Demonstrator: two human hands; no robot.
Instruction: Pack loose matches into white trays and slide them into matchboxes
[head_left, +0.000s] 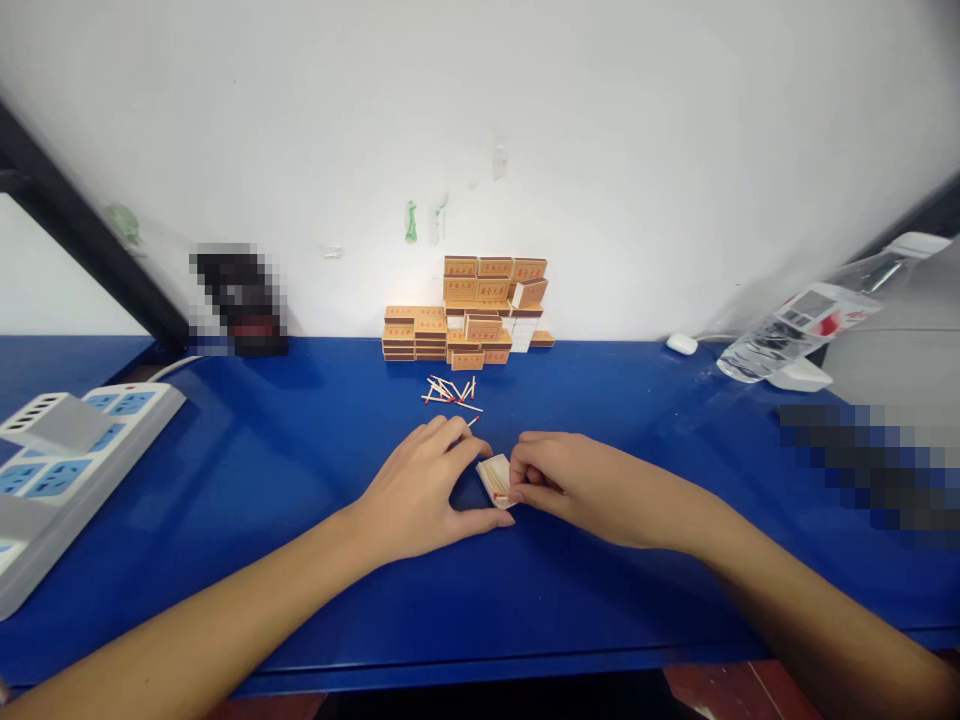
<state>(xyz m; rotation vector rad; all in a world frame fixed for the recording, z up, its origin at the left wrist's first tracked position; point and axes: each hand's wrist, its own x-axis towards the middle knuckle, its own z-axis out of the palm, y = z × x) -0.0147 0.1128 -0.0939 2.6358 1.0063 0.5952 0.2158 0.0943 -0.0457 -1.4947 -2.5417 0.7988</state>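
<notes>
A small white matchbox tray [489,480] lies on the blue table in front of me, with wooden matches [498,484] inside, their red heads toward me. My left hand [431,485] curves round the tray, index finger at its far edge and thumb at its near corner. From the right, my right hand [551,475] pinches at the tray's right side, close to the match heads; what is between its fingertips is hidden. Beyond my left fingers lies a loose pile of red-tipped matches [448,390], with a single match [473,421] nearer my knuckles.
Stacked yellow matchboxes [480,290] stand against the white wall. A power strip [150,405] with a plugged-in adapter [56,430] lies at left. On the right are a clear plastic bottle [787,335], tilted, and a small white case [682,344]. Blurred dark objects sit at both sides.
</notes>
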